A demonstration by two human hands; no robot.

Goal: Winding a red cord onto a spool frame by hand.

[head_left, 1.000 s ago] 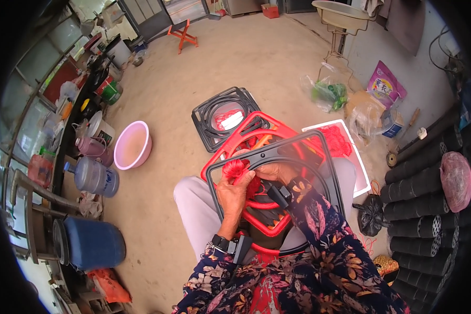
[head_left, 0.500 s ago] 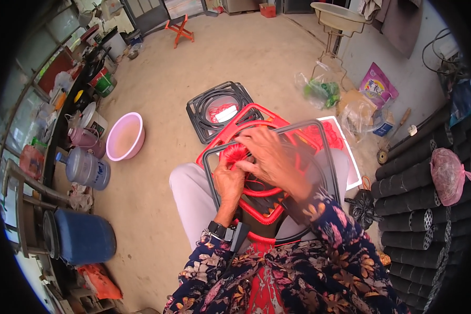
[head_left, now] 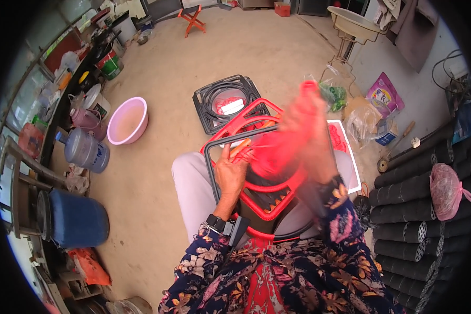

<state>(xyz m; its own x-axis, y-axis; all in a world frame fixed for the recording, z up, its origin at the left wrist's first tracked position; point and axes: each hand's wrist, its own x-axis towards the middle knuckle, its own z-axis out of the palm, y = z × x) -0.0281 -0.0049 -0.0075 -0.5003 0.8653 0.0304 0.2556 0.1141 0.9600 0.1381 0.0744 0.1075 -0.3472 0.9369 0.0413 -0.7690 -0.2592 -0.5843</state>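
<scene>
the left hand (head_left: 231,175) is pinching red cord (head_left: 267,158), which is hanging blurred above the grey frame (head_left: 211,170) over the lap (head_left: 187,180); the right hand (head_left: 313,128) is blurring too, so its grip cannot be told. farther off, a stool (head_left: 192,22) is standing.

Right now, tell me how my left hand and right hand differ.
Your left hand is sharp; your right hand is blurred. The left hand is at the left side of the black frame; the right hand is farther forward. The left hand pinches red strands; the right hand's grip on the red cord is too smeared to tell. Both are bare.
</scene>
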